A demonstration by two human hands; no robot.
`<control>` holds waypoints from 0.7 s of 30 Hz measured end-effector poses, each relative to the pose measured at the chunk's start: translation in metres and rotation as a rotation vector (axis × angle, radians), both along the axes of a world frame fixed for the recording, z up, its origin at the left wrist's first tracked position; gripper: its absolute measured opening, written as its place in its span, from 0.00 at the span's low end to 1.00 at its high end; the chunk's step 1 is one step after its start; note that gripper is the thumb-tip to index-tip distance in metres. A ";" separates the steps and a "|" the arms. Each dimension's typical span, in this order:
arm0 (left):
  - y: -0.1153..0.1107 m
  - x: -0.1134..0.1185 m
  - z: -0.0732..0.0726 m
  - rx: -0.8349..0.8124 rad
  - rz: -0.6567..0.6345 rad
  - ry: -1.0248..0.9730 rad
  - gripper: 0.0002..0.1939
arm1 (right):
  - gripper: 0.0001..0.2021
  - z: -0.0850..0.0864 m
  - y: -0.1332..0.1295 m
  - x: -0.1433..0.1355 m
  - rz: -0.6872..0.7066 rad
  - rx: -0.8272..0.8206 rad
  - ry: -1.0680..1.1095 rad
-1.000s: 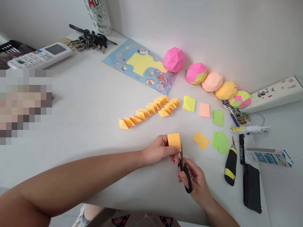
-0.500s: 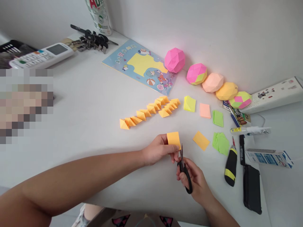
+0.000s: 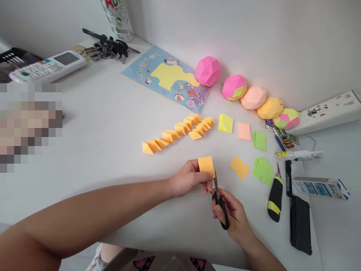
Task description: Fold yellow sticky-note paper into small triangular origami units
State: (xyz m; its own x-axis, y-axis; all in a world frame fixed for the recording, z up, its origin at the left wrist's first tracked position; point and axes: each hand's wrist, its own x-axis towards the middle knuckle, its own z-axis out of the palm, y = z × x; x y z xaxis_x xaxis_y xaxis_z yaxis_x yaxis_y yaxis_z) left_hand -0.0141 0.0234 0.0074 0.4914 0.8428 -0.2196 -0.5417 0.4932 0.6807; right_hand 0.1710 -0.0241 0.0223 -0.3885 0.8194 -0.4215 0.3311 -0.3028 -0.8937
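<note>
Between its thumb and fingers my left hand (image 3: pixel 190 177) pinches a square of orange paper (image 3: pixel 206 165). Black-handled scissors (image 3: pixel 220 210) sit in my right hand (image 3: pixel 233 215), their blades pointing up at the paper's right edge. I cannot tell whether the blades are cutting into it. A separate orange paper piece (image 3: pixel 239 168) lies to the right, near a loose pile of green paper pieces (image 3: pixel 263 171). Beyond my left hand stretches a row of folded orange paper units (image 3: pixel 173 136). Yellow (image 3: pixel 226 123), pink (image 3: pixel 244 131) and green paper squares (image 3: pixel 260 140) lie further back.
Several faceted paper balls (image 3: pixel 208 71) line the wall beside a blue paper pack (image 3: pixel 166 81). On the right lie a utility knife (image 3: pixel 275 198), a black case (image 3: pixel 300 225) and a glue pen (image 3: pixel 298 155). Keys (image 3: pixel 108 48) and a remote control (image 3: pixel 49 67) occupy the back left.
The scissor blades look more closed and nearly in line along the paper's right edge. My left hand still holds the orange square in almost the same place.
</note>
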 end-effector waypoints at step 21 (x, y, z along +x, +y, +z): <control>0.002 -0.003 0.000 -0.026 -0.030 -0.058 0.06 | 0.18 0.003 0.004 0.001 -0.078 0.052 0.001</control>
State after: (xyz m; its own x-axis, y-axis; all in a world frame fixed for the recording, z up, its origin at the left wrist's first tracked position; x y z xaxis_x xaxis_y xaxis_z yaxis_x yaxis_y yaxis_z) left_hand -0.0167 0.0253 0.0079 0.5294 0.8217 -0.2113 -0.5645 0.5270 0.6353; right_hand 0.1720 -0.0203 0.0256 -0.3229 0.8680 -0.3773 0.3070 -0.2810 -0.9093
